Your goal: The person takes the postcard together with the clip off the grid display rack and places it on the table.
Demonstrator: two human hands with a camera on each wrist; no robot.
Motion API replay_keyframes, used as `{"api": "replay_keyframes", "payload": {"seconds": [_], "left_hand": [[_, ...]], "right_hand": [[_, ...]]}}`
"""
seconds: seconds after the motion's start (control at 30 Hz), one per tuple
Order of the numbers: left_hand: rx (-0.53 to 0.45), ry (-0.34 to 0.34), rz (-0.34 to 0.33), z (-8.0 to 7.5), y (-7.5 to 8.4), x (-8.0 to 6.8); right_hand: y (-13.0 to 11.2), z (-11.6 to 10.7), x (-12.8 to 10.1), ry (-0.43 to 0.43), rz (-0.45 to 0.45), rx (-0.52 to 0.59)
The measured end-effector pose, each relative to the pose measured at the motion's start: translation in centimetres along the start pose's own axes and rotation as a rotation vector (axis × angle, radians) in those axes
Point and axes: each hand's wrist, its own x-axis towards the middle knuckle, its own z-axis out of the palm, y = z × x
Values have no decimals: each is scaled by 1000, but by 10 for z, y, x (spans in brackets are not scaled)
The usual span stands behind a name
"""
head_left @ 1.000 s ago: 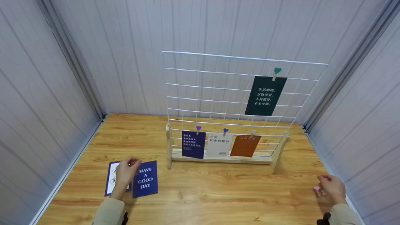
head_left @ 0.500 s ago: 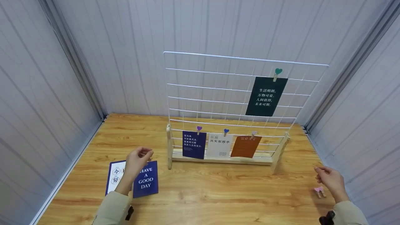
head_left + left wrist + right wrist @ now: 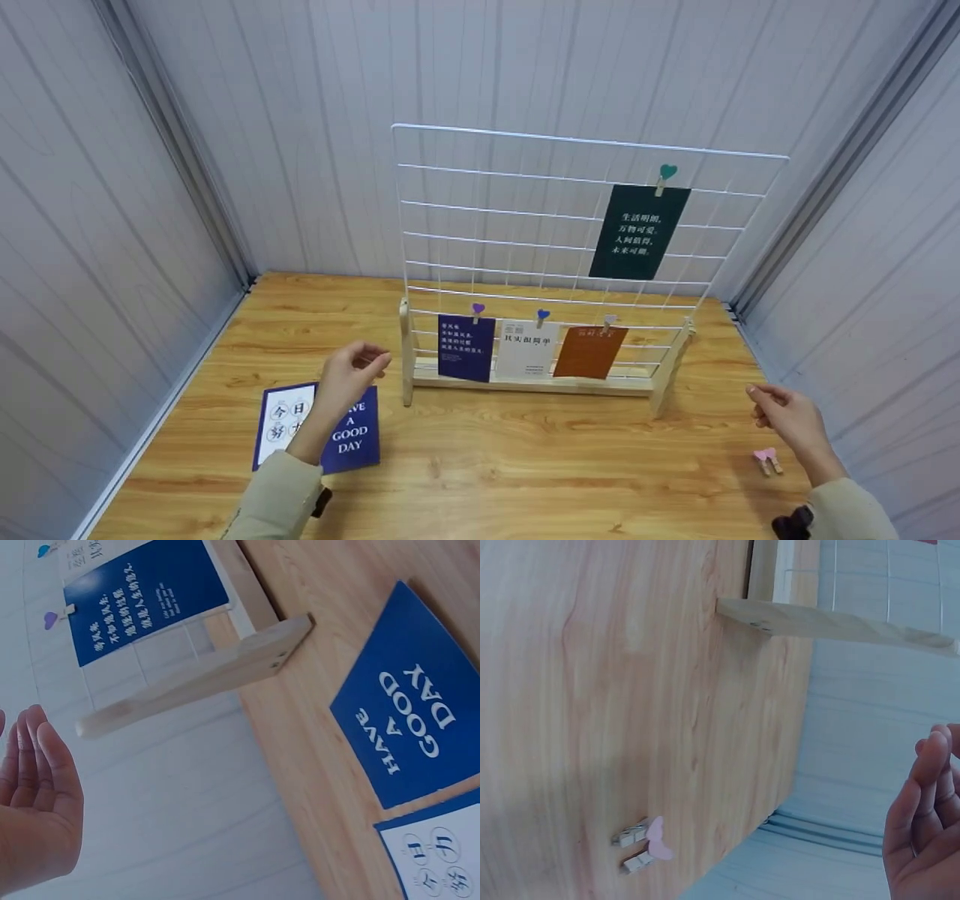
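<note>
Head view: the left hand (image 3: 349, 379), fingers loosely bent, hangs near a blue card (image 3: 352, 435) beside a blue-edged white card (image 3: 279, 421), well apart from the right hand (image 3: 796, 421), likewise loosely bent near two pink clips (image 3: 766, 454) on the wooden table (image 3: 570, 465).

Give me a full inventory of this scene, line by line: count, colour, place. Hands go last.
Walls: 3, pale grey, back and both sides
Table: 1, light-brown wood grain, below everything
Wire rack: 1, white, centre
Stand: 1, pale wood, under the rack
Hung cards: 4, dark green upper right; blue, white, orange along the bottom, left to right
Rack clips: 4, green, purple, blue, whitish, one per hung card
Loose cards: 2, blue; white with blue border, table left
Loose clips: 2, pink heads, table right
Sleeves: 2, beige, bottom left and right
Left hand: 1, bare, left
Right hand: 1, bare, right
</note>
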Motion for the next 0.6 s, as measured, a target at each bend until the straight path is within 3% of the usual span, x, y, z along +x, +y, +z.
{"api": "replay_keyframes", "payload": {"seconds": [0.13, 0.23, 0.47, 0.6], "left_hand": [[-14, -17, 26, 5, 10, 2], [-22, -34, 56, 10, 0, 9], [-47, -82, 127, 19, 11, 10], [-51, -101, 159, 24, 19, 11]], "right_hand": [[-9, 0, -2, -5, -19, -4], [-16, 1, -3, -6, -41, -4], [-32, 3, -6, -25, -80, 11], [-42, 5, -7, -22, -151, 23]]}}
